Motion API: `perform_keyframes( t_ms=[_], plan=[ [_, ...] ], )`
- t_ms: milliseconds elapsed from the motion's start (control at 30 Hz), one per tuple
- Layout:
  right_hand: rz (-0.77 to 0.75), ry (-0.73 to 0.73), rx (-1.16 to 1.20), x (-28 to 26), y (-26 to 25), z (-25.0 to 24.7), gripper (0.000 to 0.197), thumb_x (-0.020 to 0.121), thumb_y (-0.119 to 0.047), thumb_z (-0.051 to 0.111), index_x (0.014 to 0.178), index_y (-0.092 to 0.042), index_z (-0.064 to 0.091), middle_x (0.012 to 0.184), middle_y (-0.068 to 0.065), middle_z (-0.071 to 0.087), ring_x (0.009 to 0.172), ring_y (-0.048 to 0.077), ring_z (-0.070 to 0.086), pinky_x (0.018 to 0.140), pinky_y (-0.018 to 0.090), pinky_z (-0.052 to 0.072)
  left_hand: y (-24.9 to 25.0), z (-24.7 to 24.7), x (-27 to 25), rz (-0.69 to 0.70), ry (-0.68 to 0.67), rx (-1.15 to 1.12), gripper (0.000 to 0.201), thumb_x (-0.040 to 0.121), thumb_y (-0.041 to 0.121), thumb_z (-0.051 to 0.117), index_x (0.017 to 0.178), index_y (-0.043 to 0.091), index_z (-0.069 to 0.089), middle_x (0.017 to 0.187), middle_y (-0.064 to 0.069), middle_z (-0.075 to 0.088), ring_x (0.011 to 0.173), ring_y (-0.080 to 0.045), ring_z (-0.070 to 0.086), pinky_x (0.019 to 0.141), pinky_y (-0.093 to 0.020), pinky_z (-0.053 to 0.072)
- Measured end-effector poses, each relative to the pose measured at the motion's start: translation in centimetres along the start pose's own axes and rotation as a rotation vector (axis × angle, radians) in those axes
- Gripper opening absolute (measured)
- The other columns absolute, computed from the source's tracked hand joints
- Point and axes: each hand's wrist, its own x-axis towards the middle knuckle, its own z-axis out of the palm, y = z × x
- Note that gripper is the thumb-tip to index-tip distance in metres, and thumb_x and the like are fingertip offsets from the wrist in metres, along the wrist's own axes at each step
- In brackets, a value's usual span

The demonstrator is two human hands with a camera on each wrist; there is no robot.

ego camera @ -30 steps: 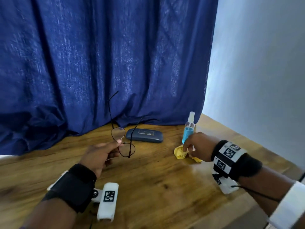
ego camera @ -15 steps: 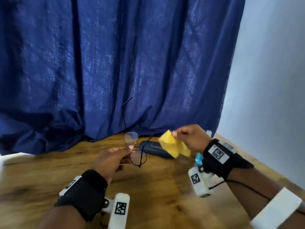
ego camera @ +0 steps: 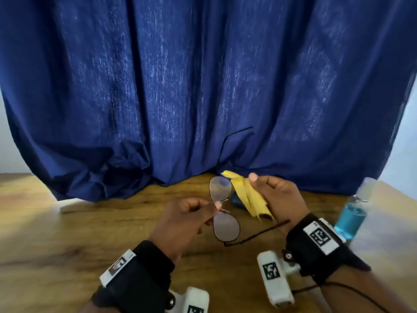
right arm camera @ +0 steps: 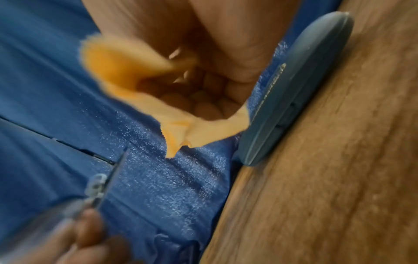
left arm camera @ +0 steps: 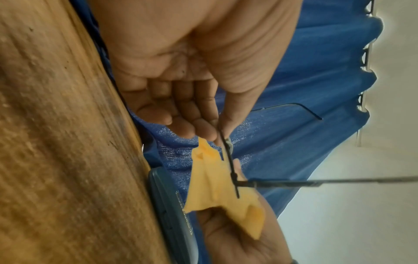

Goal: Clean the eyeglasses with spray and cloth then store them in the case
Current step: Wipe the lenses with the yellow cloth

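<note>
- The left hand (ego camera: 187,220) pinches the glasses (ego camera: 222,208) at the bridge, thumb and forefinger closed on the thin frame; the other fingers curl loosely under, as the left wrist view shows.
- The glasses are off the table (ego camera: 67,245), lenses stacked far and near, both temples open: one rises against the curtain (ego camera: 158,86), the other points right toward the right wrist.
- The right hand (ego camera: 277,195) grips the yellow cloth (ego camera: 246,195), fingers curled round its upper part; the loose end hangs down.
- Half a second ago the cloth was held to the right of the glasses with a clear gap. Now its top edge is just beside the far lens; whether it touches the lens I cannot tell.
- A second ago the cloth lay on the table by the spray bottle with the right hand on it; it is now lifted.
- The left hand keeps the same pinch through all three moments.
- The case (right arm camera: 294,85) lies closed on the table at the foot of the curtain, behind the cloth and mostly hidden in the head view.
- The bottle (ego camera: 352,215), with blue liquid, stands on the table to the right of the right wrist, well apart from the glasses.
</note>
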Motion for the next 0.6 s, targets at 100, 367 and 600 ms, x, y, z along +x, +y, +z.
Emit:
perform_keyframes(
  t_ms=[100,367,600],
  plan=[
    [0.006,-0.123,0.313,-0.9,-0.7,0.0,0.023,0.086,-0.025,0.067,0.096,-0.005,0.074,0.093,0.011,0.078,0.082,0.019,0.073,0.07,0.031,0.061,0.0,0.2,-0.2,0.015,-0.013,0.058,0.025,0.089,0.037,0.074,0.083,0.013,0.081,0.075,0.0,0.071,0.07,-0.006,0.059,0.064,-0.021,0.047],
    [-0.4,-0.186,-0.272,-2.2,-1.1,0.5,0.009,0.083,-0.019,0.08,0.093,-0.02,0.08,0.09,-0.002,0.077,0.083,0.008,0.069,0.07,0.016,0.053,0.5,0.7,-0.8,0.052,-0.029,0.179,0.016,0.084,0.029,0.071,0.078,0.017,0.08,0.071,0.009,0.073,0.064,0.002,0.059,0.066,-0.023,0.049],
    [-0.479,-0.032,-0.424,-1.9,-0.5,0.2,0.014,0.077,-0.03,0.084,0.088,-0.028,0.075,0.076,-0.007,0.063,0.067,0.011,0.056,0.061,0.019,0.047,0.8,1.0,-1.2,0.133,-0.054,0.237,0.017,0.089,0.027,0.073,0.076,0.016,0.078,0.078,-0.008,0.075,0.065,-0.006,0.059,0.064,-0.024,0.05]
  ],
)
